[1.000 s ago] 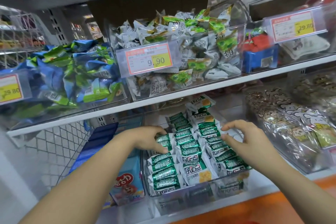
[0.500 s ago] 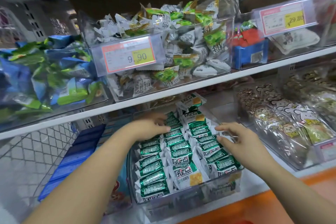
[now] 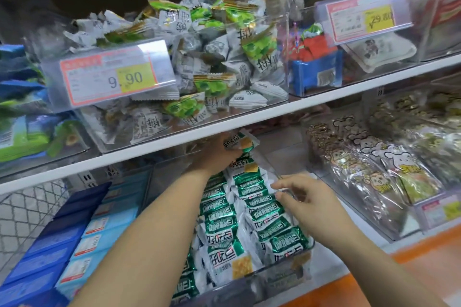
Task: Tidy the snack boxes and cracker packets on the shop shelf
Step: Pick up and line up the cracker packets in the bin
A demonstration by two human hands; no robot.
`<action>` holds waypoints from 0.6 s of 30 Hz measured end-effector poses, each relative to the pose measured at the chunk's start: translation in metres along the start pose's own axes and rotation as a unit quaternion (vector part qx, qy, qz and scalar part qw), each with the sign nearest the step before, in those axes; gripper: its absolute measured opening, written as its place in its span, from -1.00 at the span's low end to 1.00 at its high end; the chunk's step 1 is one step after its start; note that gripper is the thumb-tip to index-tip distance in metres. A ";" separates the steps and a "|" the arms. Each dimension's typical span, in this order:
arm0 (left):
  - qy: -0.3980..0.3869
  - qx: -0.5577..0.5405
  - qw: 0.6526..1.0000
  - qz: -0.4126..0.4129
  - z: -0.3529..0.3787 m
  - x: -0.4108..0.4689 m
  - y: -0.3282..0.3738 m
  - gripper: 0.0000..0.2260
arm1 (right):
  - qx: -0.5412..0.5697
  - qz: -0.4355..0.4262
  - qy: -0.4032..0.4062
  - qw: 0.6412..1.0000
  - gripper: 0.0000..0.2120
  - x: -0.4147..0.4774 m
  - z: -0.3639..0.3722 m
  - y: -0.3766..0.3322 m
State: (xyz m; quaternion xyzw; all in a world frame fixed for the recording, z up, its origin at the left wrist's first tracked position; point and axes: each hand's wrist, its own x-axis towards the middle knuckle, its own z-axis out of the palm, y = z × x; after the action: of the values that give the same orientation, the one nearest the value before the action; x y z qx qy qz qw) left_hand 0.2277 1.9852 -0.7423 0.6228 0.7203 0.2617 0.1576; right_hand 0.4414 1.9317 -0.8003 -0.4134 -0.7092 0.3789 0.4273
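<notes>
Gripping a stray cracker packet (image 3: 245, 143) in the left hand (image 3: 219, 154), way back in the clear bin (image 3: 282, 279), tilted across the rows (image 3: 264, 209). Hovering the right hand (image 3: 309, 204) loose-fingered and empty over them, nearer the front.

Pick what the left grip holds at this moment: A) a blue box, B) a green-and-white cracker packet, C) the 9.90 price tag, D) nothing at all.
B: the left grip has its fingers curled round a green-and-white cracker packet at the back of the rows, just under the upper shelf.
</notes>
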 end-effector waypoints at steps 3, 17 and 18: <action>-0.031 -0.017 0.999 -0.003 -0.004 0.002 0.000 -0.42 | -0.003 -0.001 0.000 1.000 -0.85 0.001 0.000 0.001; -0.046 -0.015 0.999 0.021 -0.008 -0.005 -0.001 -0.16 | -0.013 -0.009 0.003 1.000 -0.84 -0.003 0.000 -0.006; -0.048 -0.012 0.998 0.025 -0.007 -0.005 -0.002 -0.12 | -0.015 -0.010 0.003 1.000 -0.84 -0.003 0.000 -0.006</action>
State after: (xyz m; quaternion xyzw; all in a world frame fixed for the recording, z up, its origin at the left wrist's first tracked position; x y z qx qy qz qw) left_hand 0.2234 1.9786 -0.7383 0.6505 0.6928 0.2439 0.1934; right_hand 0.4409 1.9267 -0.7955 -0.4141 -0.7172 0.3631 0.4270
